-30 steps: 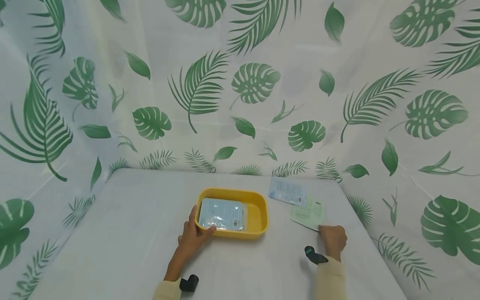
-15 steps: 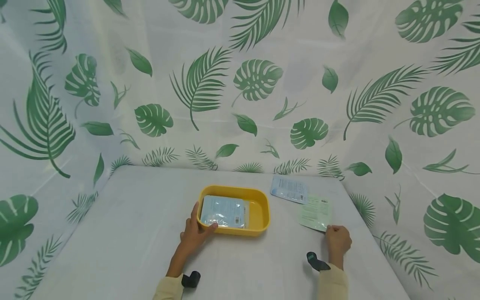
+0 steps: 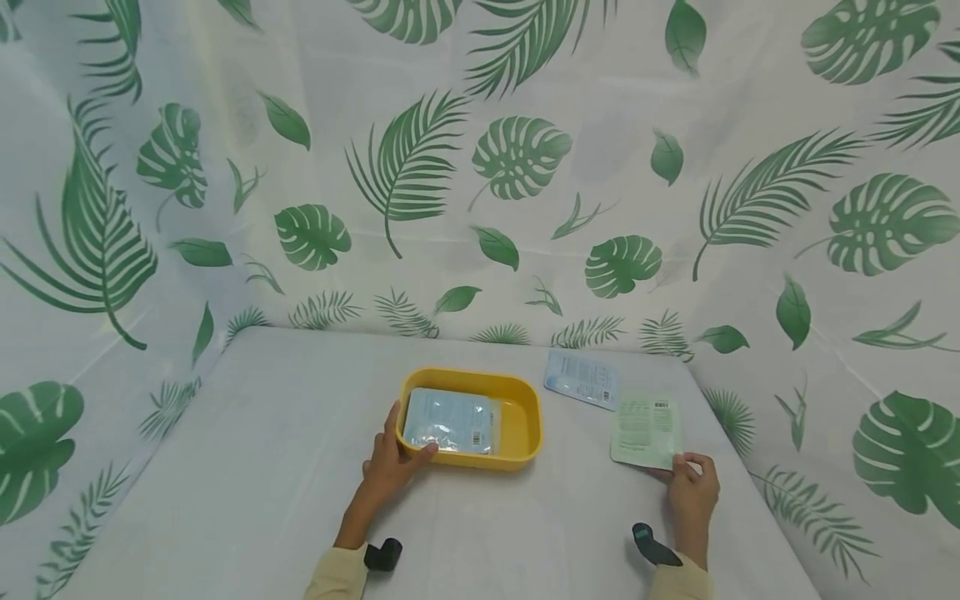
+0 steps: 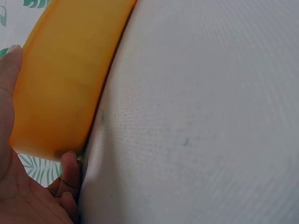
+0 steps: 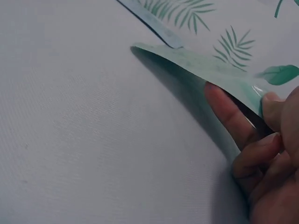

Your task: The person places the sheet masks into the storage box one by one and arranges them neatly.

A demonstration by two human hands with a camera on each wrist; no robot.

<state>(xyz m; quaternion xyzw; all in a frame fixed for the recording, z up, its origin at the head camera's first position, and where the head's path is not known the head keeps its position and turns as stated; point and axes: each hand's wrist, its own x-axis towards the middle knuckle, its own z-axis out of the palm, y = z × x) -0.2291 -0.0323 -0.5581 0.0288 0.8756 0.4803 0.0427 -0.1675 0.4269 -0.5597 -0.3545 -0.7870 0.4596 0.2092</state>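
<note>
My left hand (image 3: 392, 463) grips the front left corner of a yellow plastic tray (image 3: 531, 408), thumb on the front rim and fingers along the left end. In the left wrist view the fingers curve round the end of the tray wall (image 4: 70, 79). A shiny pale blue packet (image 3: 446, 419) lies in the left part of the tray, over another packet's pale edge. My right hand (image 3: 693, 492) pinches the near right corner of a flat green printed packet (image 3: 647, 433). In the right wrist view the green packet (image 5: 201, 70) tilts up from the table, thumb above and a finger beneath.
A flat blue packet (image 3: 582, 379) with a barcode lies on the white table (image 3: 225, 467) beyond the green one. Leaf-printed sheeting (image 3: 525, 167) rises behind the table and along both sides.
The right hand has shifted a little right, bringing the green packet off the blue packet's corner and turning it straighter. The left hand stays on the tray. The head view has drifted slightly.
</note>
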